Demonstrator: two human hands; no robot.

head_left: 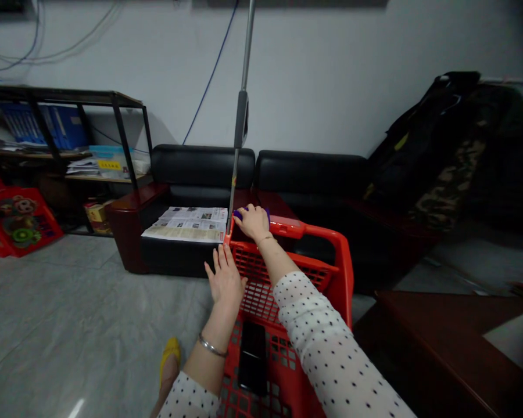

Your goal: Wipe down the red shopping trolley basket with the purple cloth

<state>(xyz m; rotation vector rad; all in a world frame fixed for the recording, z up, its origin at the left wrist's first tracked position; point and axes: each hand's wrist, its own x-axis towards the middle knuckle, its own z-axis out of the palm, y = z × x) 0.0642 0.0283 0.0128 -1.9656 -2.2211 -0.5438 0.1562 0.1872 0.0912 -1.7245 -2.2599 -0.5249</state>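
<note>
Keep left hand (225, 278) spread flat on basket (335, 273) edge; right hand (253, 223) clasps purple cloth (239, 214) at far corner, wiping firmly.

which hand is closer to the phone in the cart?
Left. The left hand rests on the cart rim just above the phone; the right hand is farther, at the far corner on a purple thing.

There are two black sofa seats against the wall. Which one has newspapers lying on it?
The left sofa seat, next to the shelf. Newspapers lie spread on its cushion, just beyond the red basket. The right sofa seat shows no paper.
</note>
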